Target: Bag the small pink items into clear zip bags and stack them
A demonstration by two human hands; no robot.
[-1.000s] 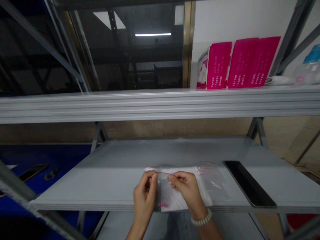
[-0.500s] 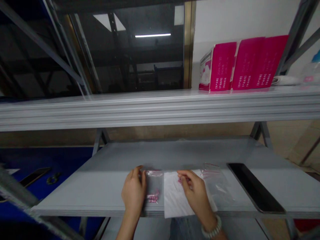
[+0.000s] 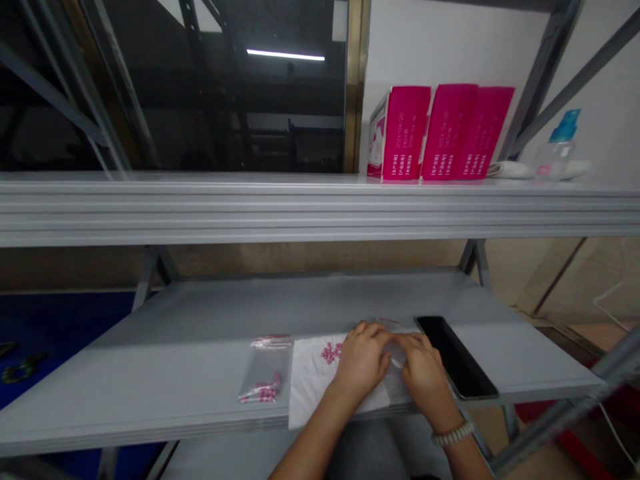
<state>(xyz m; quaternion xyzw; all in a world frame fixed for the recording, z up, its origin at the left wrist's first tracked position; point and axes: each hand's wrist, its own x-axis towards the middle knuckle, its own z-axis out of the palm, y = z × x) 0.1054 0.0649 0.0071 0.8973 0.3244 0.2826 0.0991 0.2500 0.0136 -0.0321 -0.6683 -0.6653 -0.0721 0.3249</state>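
My left hand (image 3: 364,357) and my right hand (image 3: 419,360) are close together over a clear plastic bag (image 3: 395,383), both with fingers closed on its upper part. Small pink beads (image 3: 330,353) lie in a cluster on a white paper sheet (image 3: 310,380), just left of my left hand. To the left of the paper, another clear zip bag (image 3: 267,367) lies flat with pink beads at its bottom. My fingertips partly hide the bag they hold.
A black phone or tablet (image 3: 457,360) lies right of my right hand. On the upper shelf (image 3: 300,210) stand pink boxes (image 3: 407,133) and a spray bottle (image 3: 556,150) beside a white cloth. Metal struts flank the lower shelf (image 3: 200,360).
My left hand has left the bead bag and crossed over the paper to the other bag. My right hand has moved from the beads to that same bag. The view has shifted right.
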